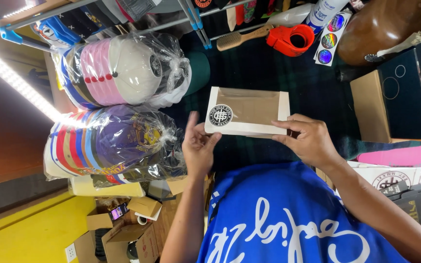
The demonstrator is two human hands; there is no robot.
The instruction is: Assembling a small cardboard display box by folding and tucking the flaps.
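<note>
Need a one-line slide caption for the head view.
Both hands, left hand and right hand, grip a flat cardboard box beside bagged caps.

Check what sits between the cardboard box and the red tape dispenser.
In the head view, only bare dark plaid cloth lies between the cardboard box and the red tape dispenser.
</note>
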